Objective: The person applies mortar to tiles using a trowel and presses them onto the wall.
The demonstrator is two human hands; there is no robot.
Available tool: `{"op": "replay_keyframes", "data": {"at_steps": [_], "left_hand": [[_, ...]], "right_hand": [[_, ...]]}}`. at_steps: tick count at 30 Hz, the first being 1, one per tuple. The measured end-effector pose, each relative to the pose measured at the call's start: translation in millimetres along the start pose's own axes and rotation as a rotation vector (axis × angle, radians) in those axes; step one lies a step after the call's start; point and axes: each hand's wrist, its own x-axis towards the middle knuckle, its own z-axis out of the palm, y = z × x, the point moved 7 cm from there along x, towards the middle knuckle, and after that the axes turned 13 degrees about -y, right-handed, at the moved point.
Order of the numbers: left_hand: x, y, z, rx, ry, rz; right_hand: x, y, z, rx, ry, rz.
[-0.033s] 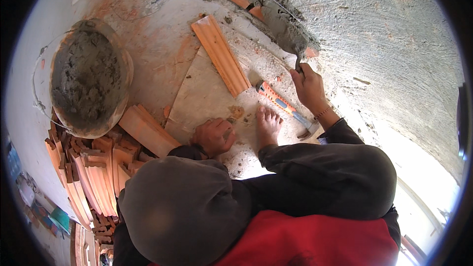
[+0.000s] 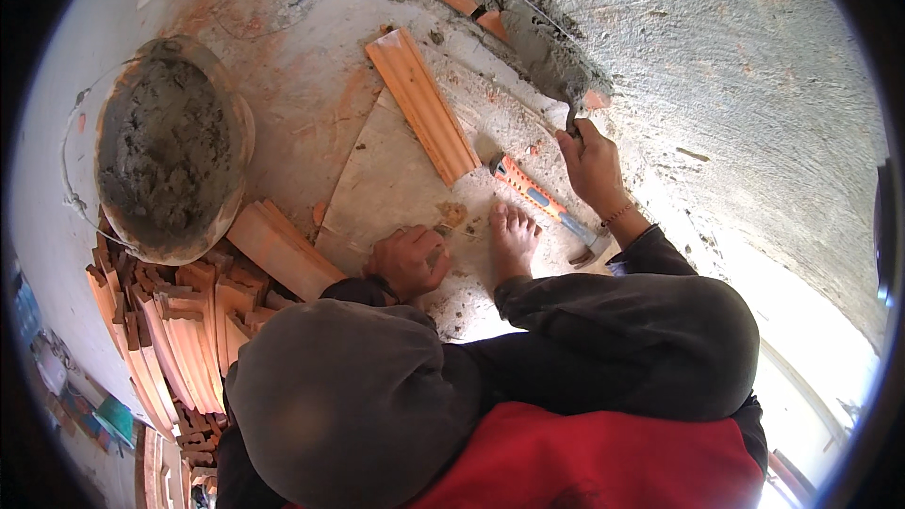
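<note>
Two-handed: grasping dark-stemmed tool (image 2: 571,120) with right grip (image 2: 592,168) beside far-right mortar (image 2: 554,61); left grip (image 2: 412,262) curled, contents impossible to discern; hammer (image 2: 539,198) between, likely for easy reach.

Rough, lumpy grey mortar (image 2: 170,151); smooth, matt clay-like moulding (image 2: 424,106); coarse cement-like wall (image 2: 745,66); matt cloth trousers (image 2: 339,396)

Terracotta strip (image 2: 424,108) and hammer (image 2: 551,206) on dusty floor (image 2: 306,104)
</note>
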Motion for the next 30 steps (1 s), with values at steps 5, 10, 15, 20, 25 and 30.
{"op": "replay_keyframes", "data": {"at_steps": [5, 10, 15, 20, 25, 30], "left_hand": [[-1, -1, -2, 0.012, 0.012, 0.006], [0, 0, 0, 0.028, 0.002, 0.03], [-1, -3, 0, 0.018, -0.002, 0.028], [-1, -2, -1, 0.012, -0.016, 0.02], [0, 1, -4, 0.006, -0.008, 0.017], [-1, 1, -4, 0.015, -0.017, -0.002]], "right_hand": [[-11, 19, -4, 0.078, 0.013, 0.052], [-24, 56, -4, 0.088, -0.052, 0.107], [-42, 86, -7, 0.08, -0.079, 0.157], [-39, 50, -19, 0.05, -0.044, 0.055], [-10, 2, -18, 0.051, -0.101, -0.092], [25, -38, -13, 0.084, -0.11, -0.153]]}}
